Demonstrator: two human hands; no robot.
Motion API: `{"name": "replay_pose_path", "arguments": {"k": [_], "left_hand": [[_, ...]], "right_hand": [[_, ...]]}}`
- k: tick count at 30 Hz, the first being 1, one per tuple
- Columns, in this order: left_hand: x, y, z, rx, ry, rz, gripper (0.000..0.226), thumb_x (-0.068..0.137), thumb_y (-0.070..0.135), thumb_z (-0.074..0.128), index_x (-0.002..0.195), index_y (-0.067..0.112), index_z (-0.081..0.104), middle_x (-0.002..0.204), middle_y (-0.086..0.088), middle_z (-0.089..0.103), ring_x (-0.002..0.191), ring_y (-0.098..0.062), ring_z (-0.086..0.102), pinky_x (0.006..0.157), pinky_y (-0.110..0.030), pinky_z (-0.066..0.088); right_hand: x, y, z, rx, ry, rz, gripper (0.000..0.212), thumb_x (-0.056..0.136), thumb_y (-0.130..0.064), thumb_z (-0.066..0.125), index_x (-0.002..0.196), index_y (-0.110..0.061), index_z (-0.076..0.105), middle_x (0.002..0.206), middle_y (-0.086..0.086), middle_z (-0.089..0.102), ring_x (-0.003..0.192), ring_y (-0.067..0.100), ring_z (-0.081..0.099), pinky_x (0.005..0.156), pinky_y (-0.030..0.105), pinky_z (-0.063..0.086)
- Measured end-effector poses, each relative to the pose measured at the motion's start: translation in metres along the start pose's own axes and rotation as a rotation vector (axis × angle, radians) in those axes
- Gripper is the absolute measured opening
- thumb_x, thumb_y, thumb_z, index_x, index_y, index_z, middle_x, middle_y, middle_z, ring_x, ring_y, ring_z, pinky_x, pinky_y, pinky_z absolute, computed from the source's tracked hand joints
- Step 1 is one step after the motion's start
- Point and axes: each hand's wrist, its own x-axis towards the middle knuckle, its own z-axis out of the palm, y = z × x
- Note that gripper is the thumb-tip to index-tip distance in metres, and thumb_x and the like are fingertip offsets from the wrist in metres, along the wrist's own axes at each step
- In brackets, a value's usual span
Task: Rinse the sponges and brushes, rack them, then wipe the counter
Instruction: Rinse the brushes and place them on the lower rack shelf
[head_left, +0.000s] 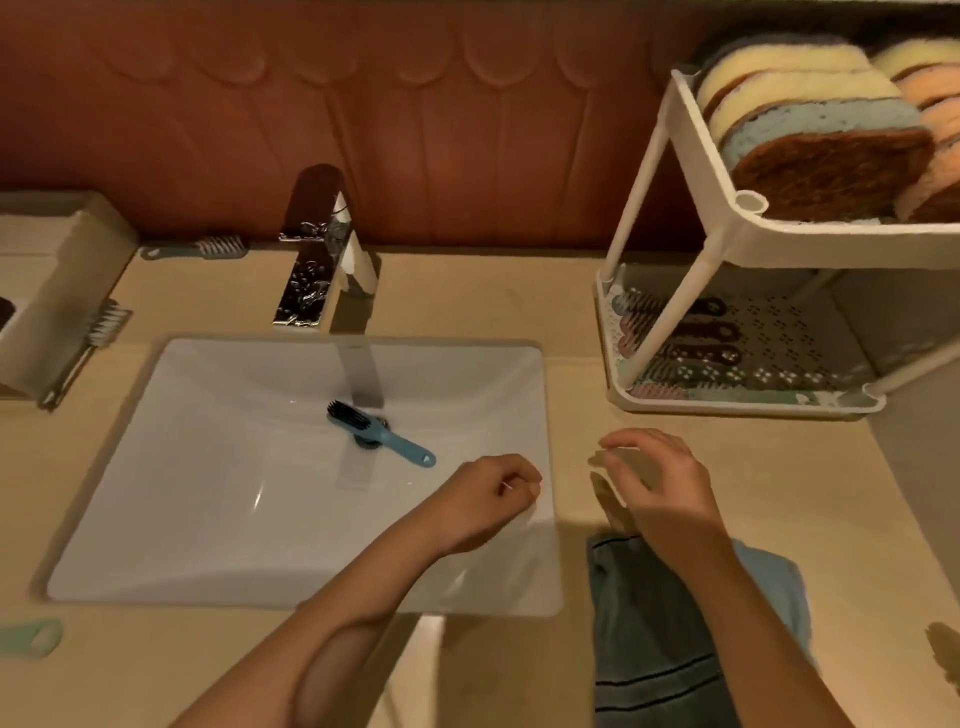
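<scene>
Now the blue-handled, black-bristled plastic brush (375, 430) lies over the white sink's (208, 519) drain, at ten o'clock from the left hand (488, 501), fingers curled on nothing visible, while the right hand (657, 486) hovers spread above the bench (779, 467), and the likely wet handle may slip when lifted.

Chrome faucet (311, 249), embossed red-brown wall (467, 130), beige box (57, 270)

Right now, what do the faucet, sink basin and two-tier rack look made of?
Faucet: likely chromed metal, mirror finish; it reflects the wall and shows bright speckled highlights. Sink basin: probably glazed ceramic, glossy white, with soft glints on its floor. Rack: looks like moulded plastic, matte off-white, with tubular posts and a perforated lower shelf.
</scene>
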Motion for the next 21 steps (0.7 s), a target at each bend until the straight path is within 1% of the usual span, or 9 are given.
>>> {"name": "replay_pose_path", "arguments": {"k": [2, 4, 6, 9, 11, 13, 15, 17, 21], "left_hand": [[-0.027, -0.018, -0.014, -0.007, 0.035, -0.024, 0.024, 0.094, 0.023, 0.047, 0.112, 0.016, 0.062, 0.105, 0.002, 0.064, 0.094, -0.01, 0.056, 0.079, -0.018, 0.042], [-0.053, -0.038, -0.026, -0.054, 0.083, -0.061, 0.023, 0.095, 0.023, 0.047, 0.111, 0.018, 0.062, 0.104, 0.004, 0.063, 0.094, -0.009, 0.056, 0.08, -0.016, 0.042], [-0.083, -0.062, -0.042, -0.09, 0.141, -0.103, 0.021, 0.095, 0.022, 0.048, 0.11, 0.018, 0.062, 0.101, 0.005, 0.062, 0.094, -0.009, 0.056, 0.08, -0.015, 0.041], [-0.122, -0.093, -0.065, -0.145, 0.245, -0.183, 0.023, 0.092, 0.03, 0.051, 0.108, 0.019, 0.063, 0.101, 0.003, 0.064, 0.091, -0.005, 0.057, 0.078, -0.008, 0.04], [-0.15, -0.117, -0.084, -0.205, 0.382, -0.213, 0.022, 0.084, 0.034, 0.051, 0.1, 0.024, 0.063, 0.099, 0.003, 0.066, 0.085, 0.006, 0.057, 0.073, -0.001, 0.039], [-0.171, -0.136, -0.1, -0.186, 0.505, -0.242, 0.014, 0.089, 0.024, 0.055, 0.099, 0.023, 0.064, 0.1, 0.004, 0.066, 0.084, 0.01, 0.056, 0.07, 0.001, 0.038], [-0.188, -0.152, -0.115, -0.134, 0.583, -0.268, 0.017, 0.09, 0.016, 0.056, 0.106, 0.018, 0.064, 0.107, 0.003, 0.063, 0.094, -0.001, 0.057, 0.072, -0.005, 0.039], [-0.21, -0.171, -0.133, -0.086, 0.657, -0.31, 0.022, 0.09, 0.014, 0.056, 0.111, 0.016, 0.062, 0.112, 0.002, 0.058, 0.103, -0.009, 0.053, 0.075, -0.015, 0.037], [-0.251, -0.212, -0.162, 0.065, 0.789, -0.351, 0.024, 0.092, 0.014, 0.052, 0.115, 0.015, 0.06, 0.114, 0.004, 0.052, 0.11, -0.014, 0.048, 0.086, -0.019, 0.031]], "right_hand": [[-0.013, -0.018, 0.028, 0.008, -0.052, 0.005, 0.016, 0.085, -0.013, 0.063, 0.087, -0.028, 0.062, 0.09, -0.017, 0.058, 0.098, 0.009, 0.049, 0.091, 0.029, 0.038], [-0.026, -0.035, 0.05, 0.029, -0.102, -0.004, 0.008, 0.085, -0.02, 0.06, 0.088, -0.027, 0.063, 0.089, -0.02, 0.058, 0.096, 0.009, 0.049, 0.088, 0.024, 0.037], [-0.036, -0.056, 0.075, 0.004, -0.135, -0.098, 0.017, 0.082, -0.027, 0.055, 0.089, -0.018, 0.067, 0.092, -0.009, 0.064, 0.092, 0.012, 0.051, 0.083, 0.017, 0.035], [-0.047, -0.082, 0.109, -0.06, -0.207, -0.209, 0.015, 0.082, -0.018, 0.062, 0.092, -0.01, 0.07, 0.097, 0.006, 0.07, 0.09, 0.012, 0.052, 0.077, 0.01, 0.034], [-0.054, -0.101, 0.137, -0.072, -0.282, -0.24, 0.013, 0.082, -0.014, 0.068, 0.094, -0.011, 0.07, 0.1, 0.006, 0.07, 0.093, 0.012, 0.053, 0.082, 0.017, 0.036], [-0.06, -0.117, 0.162, -0.067, -0.352, -0.229, 0.014, 0.082, -0.014, 0.068, 0.096, -0.013, 0.07, 0.102, 0.004, 0.07, 0.097, 0.016, 0.057, 0.086, 0.027, 0.041], [-0.065, -0.133, 0.183, -0.051, -0.411, -0.214, 0.013, 0.084, -0.016, 0.066, 0.096, -0.015, 0.07, 0.103, 0.001, 0.07, 0.099, 0.017, 0.058, 0.09, 0.032, 0.042], [-0.072, -0.151, 0.209, -0.038, -0.471, -0.223, 0.013, 0.086, -0.019, 0.063, 0.097, -0.017, 0.069, 0.103, -0.003, 0.068, 0.097, 0.012, 0.056, 0.093, 0.03, 0.041], [-0.084, -0.18, 0.249, -0.058, -0.562, -0.232, 0.015, 0.09, -0.025, 0.057, 0.102, -0.025, 0.065, 0.103, -0.017, 0.057, 0.1, 0.002, 0.045, 0.098, 0.024, 0.033]]}}
